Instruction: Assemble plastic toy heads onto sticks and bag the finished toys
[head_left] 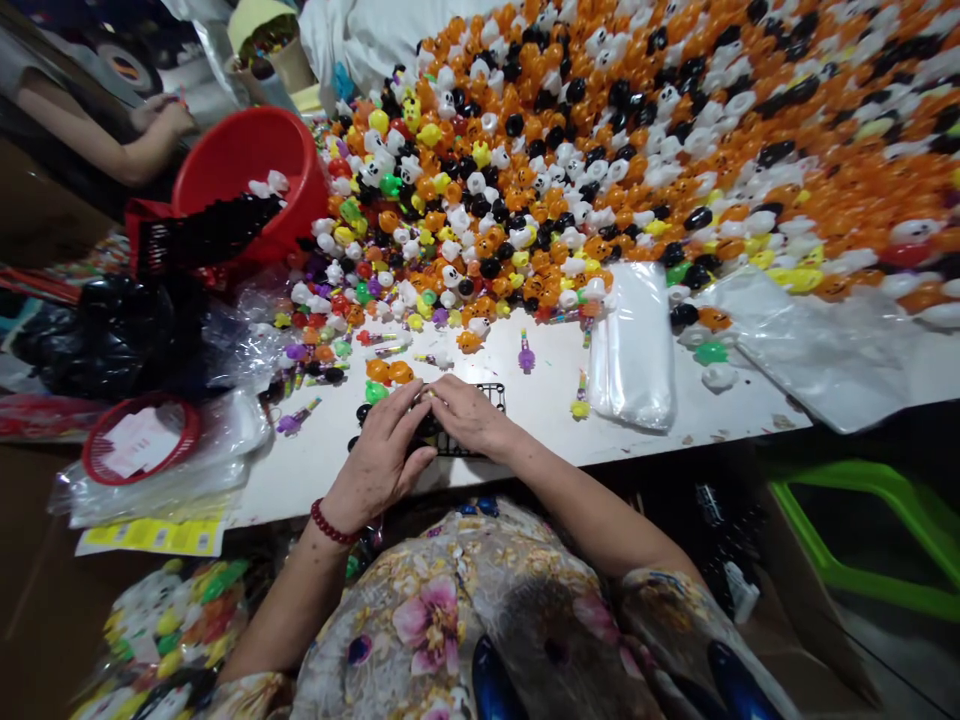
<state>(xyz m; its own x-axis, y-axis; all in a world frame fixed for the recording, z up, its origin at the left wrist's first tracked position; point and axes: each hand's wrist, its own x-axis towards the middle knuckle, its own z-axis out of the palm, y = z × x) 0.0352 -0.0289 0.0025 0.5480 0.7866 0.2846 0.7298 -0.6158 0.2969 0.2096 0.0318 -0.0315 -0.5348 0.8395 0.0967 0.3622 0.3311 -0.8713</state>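
Both my hands meet over a black plastic grid frame (pixel 493 397) close to the table's front edge. My left hand (pixel 379 455) has a dark red bead bracelet at its wrist; its fingers curve in to the right hand's fingertips, thumb a little apart. My right hand (pixel 466 418) lies across the frame, fingers bent and pressed together. Whatever the fingertips pinch is too small and covered to name. Beside the left hand are orange pumpkin-like pieces (pixel 388 372), a green piece (pixel 376 392) and black pieces (pixel 364 412).
A huge heap of small plastic figures (pixel 525 180) covers the table's back. Clear plastic bags (pixel 631 345) lie right of my hands. A purple-topped tube (pixel 526 352) lies ahead. Leftward are a red basin (pixel 300 150), a red basket (pixel 91 455) and another person's arm (pixel 90 125).
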